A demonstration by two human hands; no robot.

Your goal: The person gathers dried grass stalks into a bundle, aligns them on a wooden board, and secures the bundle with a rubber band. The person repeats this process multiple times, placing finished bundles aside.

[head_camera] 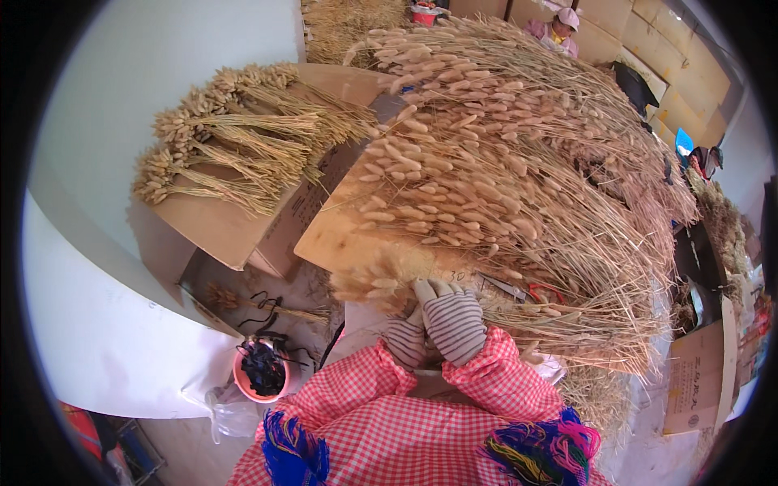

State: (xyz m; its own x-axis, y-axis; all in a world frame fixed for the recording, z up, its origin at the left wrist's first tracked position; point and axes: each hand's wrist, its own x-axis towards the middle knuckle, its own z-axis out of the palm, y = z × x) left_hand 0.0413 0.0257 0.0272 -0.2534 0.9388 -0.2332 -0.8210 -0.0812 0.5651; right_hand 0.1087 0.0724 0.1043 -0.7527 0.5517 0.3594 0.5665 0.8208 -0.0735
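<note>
Both my hands wear striped knit gloves and meet at the near edge of a wooden board (328,237). My left hand (406,337) is closed around a bunch of dried bunny-tail grass (371,282), whose fluffy heads point left. My right hand (453,319) lies against the same bunch from the right, its fingers over the stems; whether it grips them is hard to tell. Red-handled scissors (516,290) lie partly opened on the board, right of my hands. Beyond them spreads a large heap of loose dried grass stems (486,182) with heads towards the left.
On a cardboard box (213,234) at the left lie several tied grass bundles (243,140). A pink bucket (262,370) with black strips stands on the floor, near a fallen bundle (267,304). A person (559,30) in pink is behind the heap. A carton (699,376) stands right.
</note>
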